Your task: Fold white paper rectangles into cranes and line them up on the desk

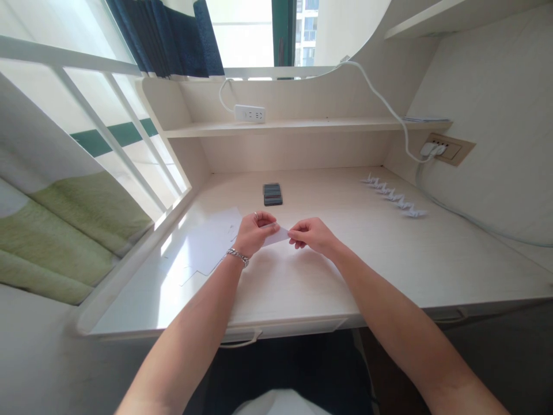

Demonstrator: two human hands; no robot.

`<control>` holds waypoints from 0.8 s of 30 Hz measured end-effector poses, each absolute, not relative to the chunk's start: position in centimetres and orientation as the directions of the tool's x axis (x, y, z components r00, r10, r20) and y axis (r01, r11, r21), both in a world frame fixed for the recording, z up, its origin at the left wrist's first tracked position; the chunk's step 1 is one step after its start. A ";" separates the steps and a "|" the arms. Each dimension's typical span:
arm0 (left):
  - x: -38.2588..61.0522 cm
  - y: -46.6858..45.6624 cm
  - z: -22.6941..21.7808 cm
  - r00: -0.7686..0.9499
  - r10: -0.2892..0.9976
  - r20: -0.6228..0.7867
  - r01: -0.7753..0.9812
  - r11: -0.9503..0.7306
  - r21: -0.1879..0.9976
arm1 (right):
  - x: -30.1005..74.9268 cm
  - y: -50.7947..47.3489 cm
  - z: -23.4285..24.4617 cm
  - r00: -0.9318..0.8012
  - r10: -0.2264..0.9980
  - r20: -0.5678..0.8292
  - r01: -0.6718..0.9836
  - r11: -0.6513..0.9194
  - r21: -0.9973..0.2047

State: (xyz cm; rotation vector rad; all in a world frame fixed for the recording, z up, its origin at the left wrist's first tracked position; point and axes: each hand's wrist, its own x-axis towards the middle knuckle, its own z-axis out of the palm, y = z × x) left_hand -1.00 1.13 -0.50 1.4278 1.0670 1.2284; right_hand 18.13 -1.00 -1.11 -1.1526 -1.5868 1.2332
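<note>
Between my hands, just above the desk, is a small folded piece of white paper (pixel 276 236). My left hand (pixel 254 231), wearing a ring and a chain bracelet, pinches its left part between thumb and fingers. At its right-hand tip, the thumb and forefinger of my right hand (pixel 311 235) are closed on the paper; the other fingers curl below. Part of the paper is hidden behind my left fingers. On the right of the desk stands a row of several small white paper cranes (pixel 394 196).
White paper sheets (pixel 211 236) lie left of my left hand, partly in sunlight. Beyond my hands is a small dark rectangular item (pixel 272 194). A power strip (pixel 249 113) rests on the shelf (pixel 302 125). A white cable (pixel 400 118) runs to the wall socket (pixel 450 148).
</note>
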 end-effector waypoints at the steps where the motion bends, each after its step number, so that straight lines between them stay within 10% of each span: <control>1: -0.9 1.1 -0.5 0.128 0.976 0.177 0.053 -0.185 0.981 | 18.1 -1.1 -1.1 -0.265 0.963 0.058 0.194 0.112 -0.975; 12: -0.4 0.6 -0.6 0.246 0.950 0.191 0.198 -0.242 0.950 | 17.9 -0.9 -1.4 -0.210 0.952 0.223 0.407 0.293 -0.865; 24: -1.6 1.4 -0.4 0.156 0.970 0.189 0.002 -0.192 0.981 | 18.9 -0.5 -1.1 -0.241 0.963 0.120 0.168 0.163 -0.972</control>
